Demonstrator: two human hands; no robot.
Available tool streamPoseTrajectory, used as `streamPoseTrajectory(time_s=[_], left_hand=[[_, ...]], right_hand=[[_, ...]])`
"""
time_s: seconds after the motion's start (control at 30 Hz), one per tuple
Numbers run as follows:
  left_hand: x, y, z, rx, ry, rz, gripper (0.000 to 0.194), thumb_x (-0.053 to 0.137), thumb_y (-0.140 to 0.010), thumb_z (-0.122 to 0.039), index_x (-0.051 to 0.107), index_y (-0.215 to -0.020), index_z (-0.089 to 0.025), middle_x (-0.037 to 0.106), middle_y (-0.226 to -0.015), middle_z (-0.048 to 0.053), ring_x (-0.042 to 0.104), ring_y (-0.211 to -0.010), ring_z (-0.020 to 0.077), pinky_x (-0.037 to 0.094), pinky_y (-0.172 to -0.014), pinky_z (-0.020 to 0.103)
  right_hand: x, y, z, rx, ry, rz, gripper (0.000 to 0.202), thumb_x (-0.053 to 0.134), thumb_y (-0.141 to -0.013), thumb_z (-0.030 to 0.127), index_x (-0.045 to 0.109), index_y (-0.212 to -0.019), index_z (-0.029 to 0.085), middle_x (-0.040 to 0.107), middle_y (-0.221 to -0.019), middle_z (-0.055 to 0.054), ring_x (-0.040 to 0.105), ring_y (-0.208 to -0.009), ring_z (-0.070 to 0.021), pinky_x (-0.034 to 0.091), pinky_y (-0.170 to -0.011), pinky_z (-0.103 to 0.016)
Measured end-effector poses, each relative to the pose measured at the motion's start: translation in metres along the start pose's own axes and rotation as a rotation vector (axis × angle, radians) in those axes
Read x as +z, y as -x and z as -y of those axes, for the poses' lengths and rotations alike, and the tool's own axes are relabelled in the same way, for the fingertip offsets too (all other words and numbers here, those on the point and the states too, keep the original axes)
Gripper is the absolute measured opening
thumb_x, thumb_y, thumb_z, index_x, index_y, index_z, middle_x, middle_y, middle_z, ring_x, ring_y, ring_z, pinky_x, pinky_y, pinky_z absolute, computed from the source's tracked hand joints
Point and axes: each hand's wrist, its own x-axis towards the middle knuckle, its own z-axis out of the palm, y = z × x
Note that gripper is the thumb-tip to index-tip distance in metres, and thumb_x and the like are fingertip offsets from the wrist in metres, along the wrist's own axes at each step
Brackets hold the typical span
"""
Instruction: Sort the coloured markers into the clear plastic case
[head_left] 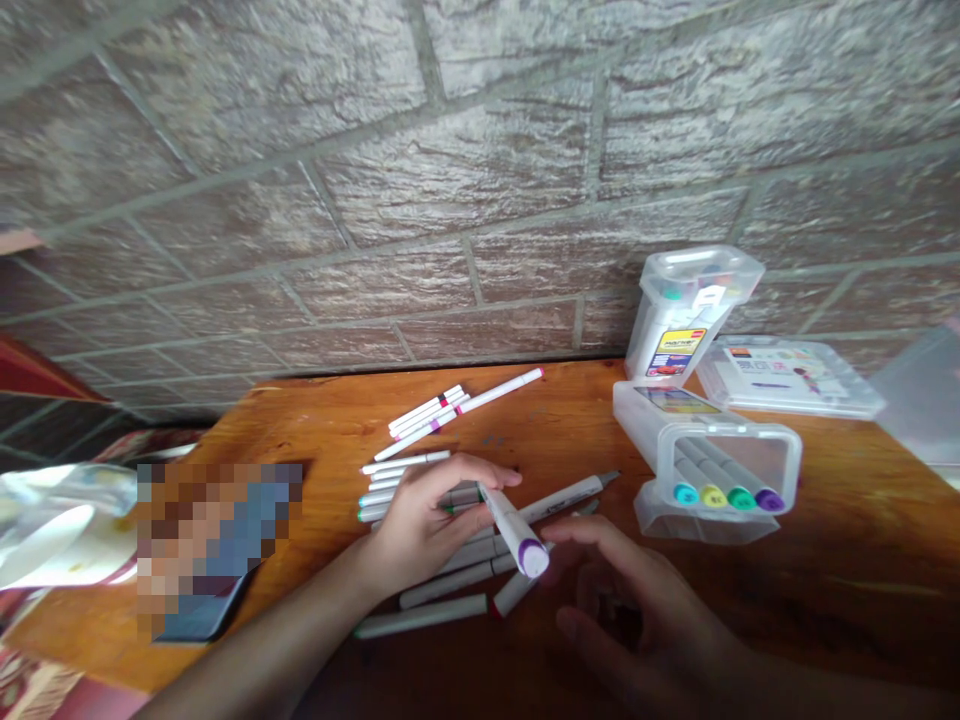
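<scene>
Between the thumb and fingers of my left hand [427, 520] is a white marker [514, 530] with a purple ring at its near end, tilted toward me. My right hand [637, 600] is close to that end, fingers apart and curved, holding nothing I can see. Under and around my hands lie several white markers [454, 583], one with a grey tip [570, 495] pointing right. To the right, a clear plastic marker case [795, 470] lies on its side, its opening facing me, with several markers [712, 480] inside showing blue, yellow, green and purple ends.
Behind the lying case stands a closed clear marker box [682, 315], beside a flat clear case [795, 375]. More markers [442, 410] lie near the stone-patterned wall [480, 200]. A phone [217, 600] and a white container [67, 530] are on the left of the wooden table [300, 420].
</scene>
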Motion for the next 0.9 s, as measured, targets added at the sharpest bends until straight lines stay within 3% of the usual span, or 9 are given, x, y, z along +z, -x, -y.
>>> streamPoseTrajectory(time_s=[0.37, 0.53, 0.7, 0.8, 0.9], left_hand=[[0.003, 0.001, 0.0, 0.006, 0.048, -0.055, 0.037, 0.085, -0.085, -0.003, 0.07, -0.112, -0.022, 0.082, -0.113, 0.007, 0.08, -0.104, 0.0203, 0.065, -0.094, 0.03], [0.002, -0.002, -0.004, 0.037, 0.009, -0.049, 0.027, 0.084, -0.089, -0.008, 0.071, -0.109, -0.02, 0.083, -0.107, 0.009, 0.08, -0.098, 0.0207, 0.065, -0.089, 0.03], [0.0, -0.007, -0.014, 0.114, -0.138, 0.058, 0.021, 0.085, -0.09, -0.016, 0.074, -0.107, -0.018, 0.082, -0.096, 0.008, 0.08, -0.086, 0.0187, 0.062, -0.079, 0.025], [0.0, -0.008, -0.018, 0.141, -0.189, 0.149, 0.017, 0.083, -0.093, -0.018, 0.074, -0.107, -0.018, 0.082, -0.094, 0.007, 0.079, -0.083, 0.0181, 0.06, -0.076, 0.024], [-0.001, -0.008, -0.019, 0.13, -0.21, 0.2, 0.014, 0.08, -0.095, -0.019, 0.074, -0.107, -0.018, 0.081, -0.094, 0.007, 0.078, -0.082, 0.0178, 0.059, -0.075, 0.024]], right_hand=[[-0.001, -0.002, 0.001, 0.049, -0.009, 0.068, 0.03, 0.06, -0.103, 0.027, 0.054, -0.132, 0.026, 0.077, -0.101, -0.004, 0.061, -0.069, -0.0159, 0.048, -0.061, -0.026], [-0.001, -0.004, 0.002, 0.038, -0.027, 0.057, 0.026, 0.062, -0.103, 0.03, 0.058, -0.129, 0.024, 0.075, -0.095, -0.003, 0.062, -0.068, -0.0159, 0.046, -0.059, -0.026], [-0.001, -0.003, 0.008, 0.032, -0.106, -0.016, 0.036, 0.068, -0.102, 0.038, 0.057, -0.134, 0.026, 0.075, -0.094, -0.003, 0.066, -0.071, -0.0179, 0.051, -0.061, -0.027], [-0.002, 0.0, 0.01, -0.03, -0.154, -0.09, 0.039, 0.071, -0.101, 0.035, 0.055, -0.137, 0.029, 0.077, -0.098, -0.003, 0.071, -0.076, -0.0188, 0.052, -0.064, -0.026], [-0.002, 0.004, 0.009, -0.097, -0.132, -0.159, 0.03, 0.073, -0.101, 0.035, 0.062, -0.129, 0.03, 0.076, -0.091, -0.001, 0.069, -0.073, -0.0174, 0.052, -0.062, -0.024]])
